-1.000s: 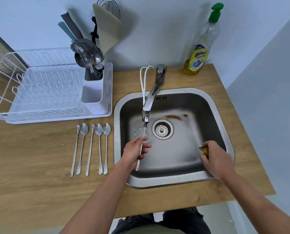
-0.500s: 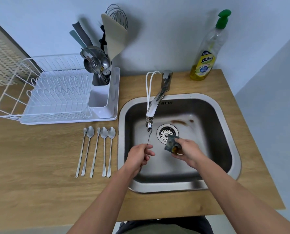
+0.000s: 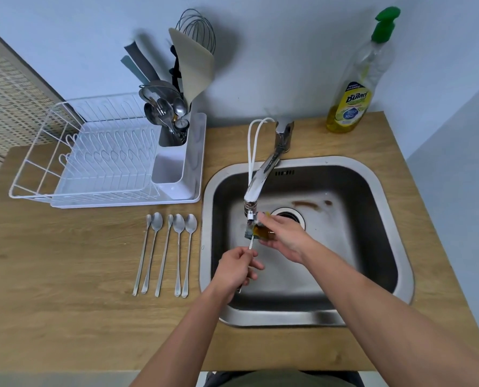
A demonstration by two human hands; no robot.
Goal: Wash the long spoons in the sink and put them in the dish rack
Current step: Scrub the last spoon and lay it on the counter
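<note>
Now my right hand (image 3: 284, 237) has brought the sponge (image 3: 256, 231) from mid-sink up under the tap (image 3: 256, 188), fingers wrapped on it & the spoon (image 3: 251, 243) bowl. Left hand (image 3: 237, 270) fingers stay pinched on the handle. Five spoons (image 3: 165, 252) on desk (image 3: 65, 289), rack (image 3: 107, 163) behind. Soap bottle (image 3: 354, 88) label unreadable.

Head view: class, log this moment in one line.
left hand: grips spoon | right hand: sponge on bowl | counter: five spoons
</note>
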